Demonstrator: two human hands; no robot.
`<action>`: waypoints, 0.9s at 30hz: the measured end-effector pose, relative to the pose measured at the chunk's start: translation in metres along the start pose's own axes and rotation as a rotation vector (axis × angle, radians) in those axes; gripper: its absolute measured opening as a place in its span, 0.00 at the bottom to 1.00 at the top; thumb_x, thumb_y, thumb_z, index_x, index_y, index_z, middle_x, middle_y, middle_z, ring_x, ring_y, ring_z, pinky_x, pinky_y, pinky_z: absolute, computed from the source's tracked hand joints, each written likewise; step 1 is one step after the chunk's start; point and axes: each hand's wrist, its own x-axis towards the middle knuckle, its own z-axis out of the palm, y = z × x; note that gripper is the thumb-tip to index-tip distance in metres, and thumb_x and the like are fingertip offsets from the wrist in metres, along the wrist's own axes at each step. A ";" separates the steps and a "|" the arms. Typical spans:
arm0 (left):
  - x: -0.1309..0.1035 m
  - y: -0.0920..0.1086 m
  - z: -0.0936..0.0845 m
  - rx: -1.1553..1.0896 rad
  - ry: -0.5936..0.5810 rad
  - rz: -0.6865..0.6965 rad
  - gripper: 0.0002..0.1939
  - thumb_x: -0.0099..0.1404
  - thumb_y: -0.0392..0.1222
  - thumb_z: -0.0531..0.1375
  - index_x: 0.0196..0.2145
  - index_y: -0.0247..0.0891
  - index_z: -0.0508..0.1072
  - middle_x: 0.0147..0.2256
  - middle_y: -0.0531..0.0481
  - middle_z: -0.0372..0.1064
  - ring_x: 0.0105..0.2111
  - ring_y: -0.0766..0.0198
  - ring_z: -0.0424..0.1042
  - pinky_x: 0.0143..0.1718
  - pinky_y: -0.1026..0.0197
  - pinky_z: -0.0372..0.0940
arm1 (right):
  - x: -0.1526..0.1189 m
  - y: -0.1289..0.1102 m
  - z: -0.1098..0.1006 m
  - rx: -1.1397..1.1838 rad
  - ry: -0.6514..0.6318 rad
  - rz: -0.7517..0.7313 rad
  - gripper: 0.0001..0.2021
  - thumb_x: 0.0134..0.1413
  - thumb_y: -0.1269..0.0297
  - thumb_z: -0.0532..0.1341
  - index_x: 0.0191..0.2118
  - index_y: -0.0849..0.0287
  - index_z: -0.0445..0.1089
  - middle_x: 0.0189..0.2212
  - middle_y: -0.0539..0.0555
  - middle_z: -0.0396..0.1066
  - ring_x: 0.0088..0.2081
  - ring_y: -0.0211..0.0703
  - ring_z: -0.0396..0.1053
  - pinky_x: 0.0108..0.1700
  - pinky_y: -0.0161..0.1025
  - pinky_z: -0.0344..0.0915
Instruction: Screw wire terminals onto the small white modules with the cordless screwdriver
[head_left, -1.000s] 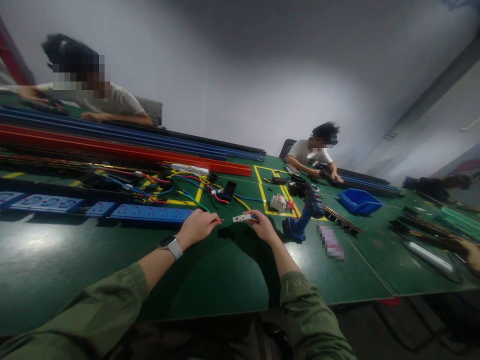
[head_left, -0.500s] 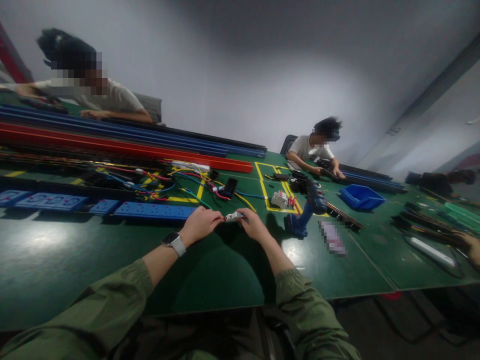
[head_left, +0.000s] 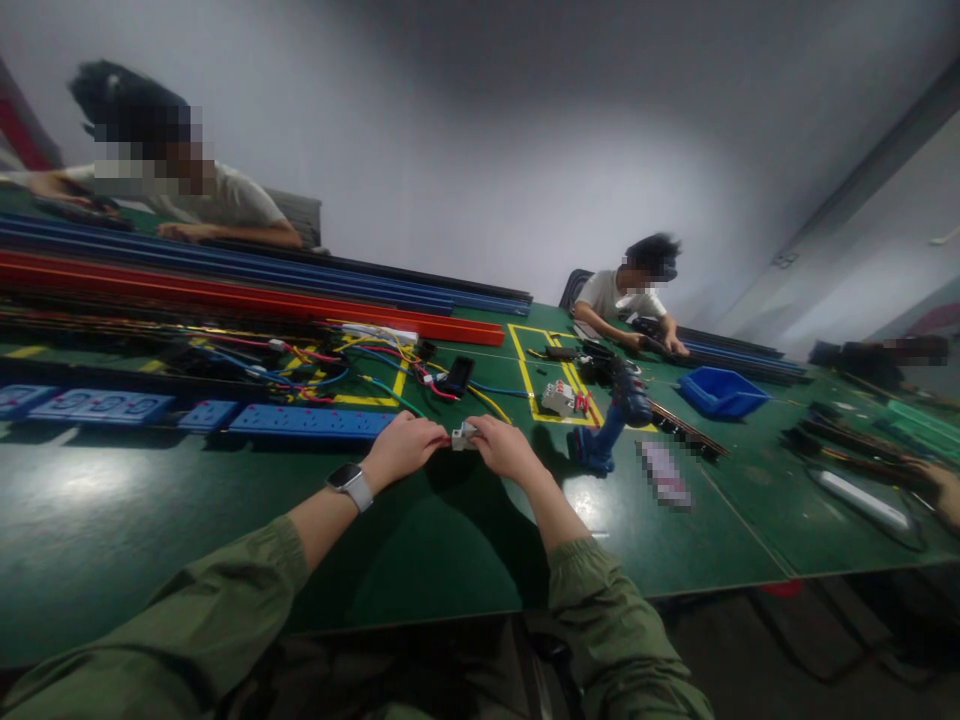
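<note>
My right hand point(head_left: 504, 445) is closed round a small white circuit breaker point(head_left: 459, 437), its fingers and thumb covering most of the right side. My left hand point(head_left: 405, 448), a watch on its wrist, pinches a small red piece point(head_left: 448, 440) against the breaker's left end; whether that is a wire cannot be made out. Both hands are just above the green table, in front of a blue socket strip point(head_left: 315, 422). Beyond them lie a yellow wire point(head_left: 491, 404) and a green wire point(head_left: 401, 398).
A blue power drill point(head_left: 600, 440) stands to the right beside white breakers point(head_left: 558, 397) and a blue bin point(head_left: 721, 392). Red rails point(head_left: 300, 300) and blue rails point(head_left: 300, 275) lie across the back. Co-workers sit across the table; another person's hand point(head_left: 937, 485) shows far right.
The breaker has turned in my right hand, and more of its end face shows. My right fingers have shifted over its top. My left hand has barely moved.
</note>
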 end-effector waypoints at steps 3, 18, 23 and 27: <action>0.008 0.001 0.002 0.012 -0.007 0.010 0.11 0.68 0.46 0.54 0.37 0.44 0.76 0.33 0.49 0.75 0.37 0.60 0.70 0.41 0.55 0.53 | 0.003 0.001 -0.005 -0.068 -0.013 0.028 0.15 0.62 0.66 0.55 0.54 0.50 0.66 0.50 0.54 0.70 0.47 0.46 0.67 0.44 0.39 0.61; 0.029 0.000 0.016 -0.117 0.008 -0.073 0.28 0.60 0.56 0.61 0.56 0.48 0.68 0.43 0.44 0.74 0.39 0.51 0.71 0.41 0.54 0.59 | 0.006 0.042 0.020 0.350 0.142 0.084 0.18 0.55 0.73 0.58 0.51 0.54 0.71 0.48 0.55 0.73 0.48 0.45 0.70 0.53 0.44 0.64; 0.038 0.012 0.032 -0.194 0.018 -0.110 0.22 0.59 0.54 0.62 0.49 0.44 0.72 0.40 0.41 0.73 0.41 0.50 0.70 0.43 0.53 0.58 | 0.005 0.044 0.029 0.392 0.174 0.126 0.18 0.54 0.72 0.59 0.51 0.53 0.71 0.48 0.54 0.73 0.48 0.45 0.70 0.52 0.44 0.64; 0.045 0.012 0.048 -0.248 0.020 -0.165 0.12 0.64 0.41 0.57 0.44 0.41 0.72 0.40 0.41 0.71 0.42 0.52 0.69 0.45 0.54 0.59 | 0.004 0.042 0.036 0.416 0.215 0.191 0.22 0.55 0.67 0.60 0.57 0.54 0.65 0.46 0.54 0.73 0.45 0.44 0.71 0.51 0.45 0.65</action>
